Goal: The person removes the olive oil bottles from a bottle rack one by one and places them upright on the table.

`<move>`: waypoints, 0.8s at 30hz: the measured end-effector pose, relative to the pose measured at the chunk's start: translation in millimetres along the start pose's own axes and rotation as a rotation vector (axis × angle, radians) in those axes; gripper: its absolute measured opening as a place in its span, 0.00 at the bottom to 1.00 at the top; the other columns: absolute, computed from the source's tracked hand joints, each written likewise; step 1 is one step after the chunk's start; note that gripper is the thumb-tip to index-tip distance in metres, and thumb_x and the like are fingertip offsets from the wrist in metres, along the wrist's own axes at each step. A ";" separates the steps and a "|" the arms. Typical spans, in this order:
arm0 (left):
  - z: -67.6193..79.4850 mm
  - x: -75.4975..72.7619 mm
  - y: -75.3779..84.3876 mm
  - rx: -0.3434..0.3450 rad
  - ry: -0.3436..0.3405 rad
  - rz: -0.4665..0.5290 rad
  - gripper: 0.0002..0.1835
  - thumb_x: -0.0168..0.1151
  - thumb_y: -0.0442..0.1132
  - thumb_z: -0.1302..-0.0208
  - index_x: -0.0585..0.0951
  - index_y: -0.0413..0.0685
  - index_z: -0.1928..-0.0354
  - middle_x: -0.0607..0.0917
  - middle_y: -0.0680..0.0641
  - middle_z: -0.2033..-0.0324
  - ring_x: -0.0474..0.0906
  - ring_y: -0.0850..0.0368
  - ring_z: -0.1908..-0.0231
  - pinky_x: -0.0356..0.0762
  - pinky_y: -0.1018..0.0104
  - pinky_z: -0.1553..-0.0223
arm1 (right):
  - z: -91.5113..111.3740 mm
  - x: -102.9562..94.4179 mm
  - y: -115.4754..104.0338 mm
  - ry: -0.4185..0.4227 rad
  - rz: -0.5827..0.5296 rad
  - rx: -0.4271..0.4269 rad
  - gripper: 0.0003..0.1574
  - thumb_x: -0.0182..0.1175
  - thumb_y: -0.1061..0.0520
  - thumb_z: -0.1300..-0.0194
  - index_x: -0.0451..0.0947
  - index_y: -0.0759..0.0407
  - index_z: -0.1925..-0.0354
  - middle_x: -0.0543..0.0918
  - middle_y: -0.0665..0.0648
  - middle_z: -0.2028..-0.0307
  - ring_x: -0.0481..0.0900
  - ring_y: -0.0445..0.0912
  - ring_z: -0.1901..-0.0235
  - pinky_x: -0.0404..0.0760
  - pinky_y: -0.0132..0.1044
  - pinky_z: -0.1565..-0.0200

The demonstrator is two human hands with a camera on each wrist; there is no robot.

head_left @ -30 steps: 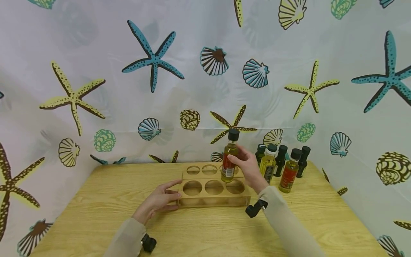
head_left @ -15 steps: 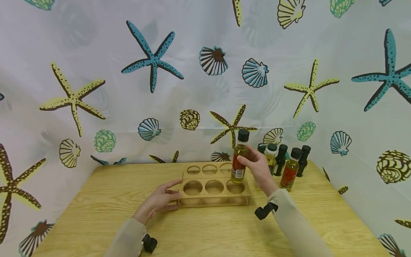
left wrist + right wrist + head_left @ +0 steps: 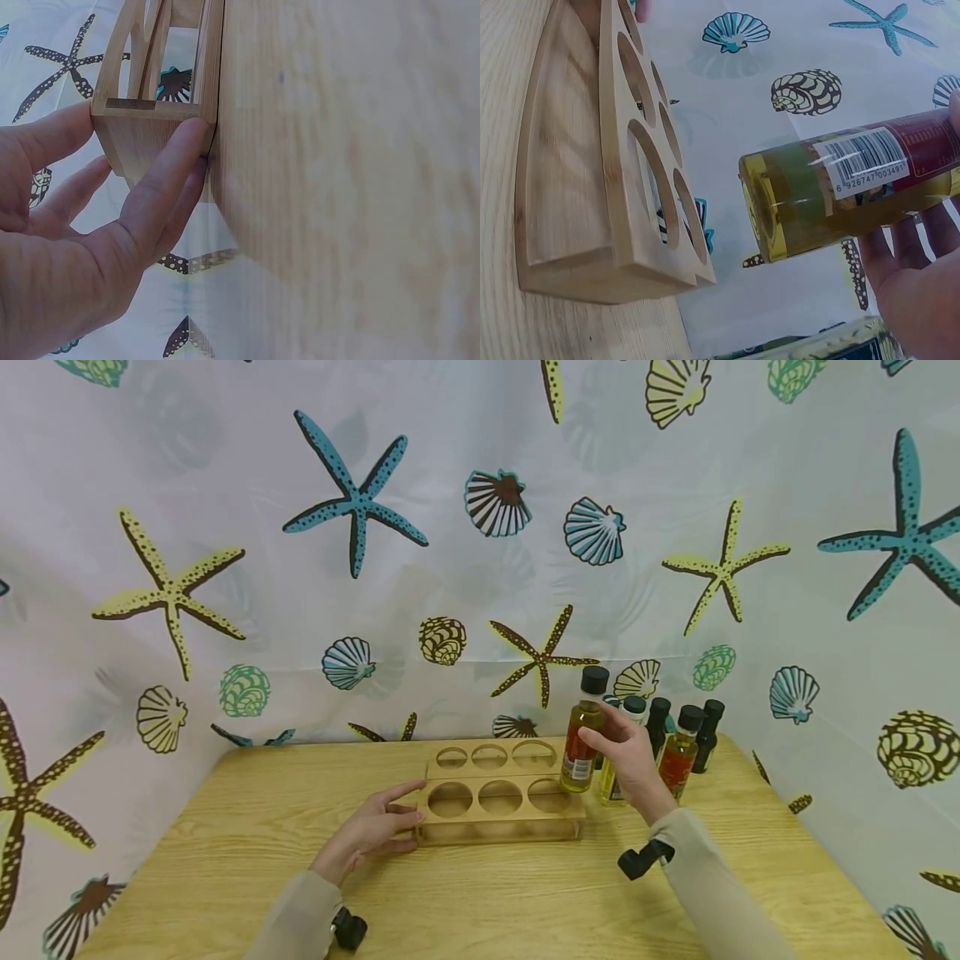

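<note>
My right hand [image 3: 632, 764] grips a small oil bottle [image 3: 577, 747] around its body. Yellow-green oil fills it, with a red label and black cap. It hangs upright just past the right end of a two-tier wooden bottle rack [image 3: 498, 832]. From the right wrist, its base and barcode [image 3: 864, 161] show beside the rack, apart from it. At the rack's left end, the fingertips of my left hand [image 3: 372, 827] rest on the wood. In the left wrist view, the fingers [image 3: 169, 176] lie fairly straight against the end panel. No bottle stands in the rack's round holes.
Behind my right hand stand several bottles: a yellow oil bottle [image 3: 611, 787] partly hidden, a red-labelled oil bottle [image 3: 678, 762] and a slim dark bottle [image 3: 707, 739]. A shell-patterned curtain [image 3: 375, 610] hangs behind the wooden table [image 3: 487, 902].
My right hand has carried the oil bottle to the right, from over the rack's right-hand holes to beyond its end. The left hand and the rack have stayed put.
</note>
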State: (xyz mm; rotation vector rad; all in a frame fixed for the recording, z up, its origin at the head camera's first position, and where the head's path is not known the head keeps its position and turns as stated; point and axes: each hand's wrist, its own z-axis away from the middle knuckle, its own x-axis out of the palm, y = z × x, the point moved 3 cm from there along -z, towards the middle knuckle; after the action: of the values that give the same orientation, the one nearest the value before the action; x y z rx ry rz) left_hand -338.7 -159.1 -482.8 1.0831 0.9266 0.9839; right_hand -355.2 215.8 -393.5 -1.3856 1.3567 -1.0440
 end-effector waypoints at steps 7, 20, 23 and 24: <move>-0.2 -0.1 -0.6 -0.009 0.000 -0.002 0.32 0.59 0.35 0.30 0.65 0.60 0.27 0.68 0.32 0.39 0.77 0.47 0.49 0.85 0.52 0.55 | 5.2 -12.7 0.3 0.045 -0.016 0.003 0.39 0.65 0.55 0.34 0.64 0.55 0.28 0.80 0.41 0.49 0.78 0.36 0.48 0.78 0.27 0.47; -1.9 -0.9 -1.1 -0.016 -0.008 0.008 0.33 0.59 0.35 0.30 0.64 0.60 0.26 0.67 0.31 0.37 0.78 0.46 0.49 0.85 0.53 0.56 | 12.9 -29.9 -4.6 0.124 -0.065 -0.046 0.39 0.66 0.57 0.35 0.65 0.59 0.29 0.82 0.39 0.55 0.79 0.36 0.51 0.80 0.28 0.51; -1.7 -0.8 -0.9 -0.019 -0.006 0.007 0.33 0.60 0.35 0.30 0.64 0.60 0.26 0.66 0.31 0.37 0.78 0.46 0.49 0.85 0.53 0.56 | 14.7 -34.6 -5.8 0.130 -0.080 -0.072 0.38 0.66 0.58 0.35 0.66 0.59 0.30 0.82 0.40 0.55 0.79 0.37 0.52 0.81 0.29 0.51; -1.6 -0.7 -0.8 -0.020 -0.006 0.007 0.33 0.60 0.35 0.30 0.64 0.60 0.26 0.66 0.31 0.37 0.78 0.46 0.49 0.85 0.53 0.56 | 15.4 -36.3 -5.8 0.135 -0.086 -0.078 0.37 0.66 0.59 0.35 0.67 0.58 0.30 0.82 0.40 0.54 0.79 0.37 0.52 0.81 0.29 0.51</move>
State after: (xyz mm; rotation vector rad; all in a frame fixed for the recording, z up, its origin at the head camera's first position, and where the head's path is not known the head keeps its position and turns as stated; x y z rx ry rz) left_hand -340.2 -159.4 -483.8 1.0725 0.9077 0.9930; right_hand -340.4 252.7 -390.6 -1.4637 1.4601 -1.1707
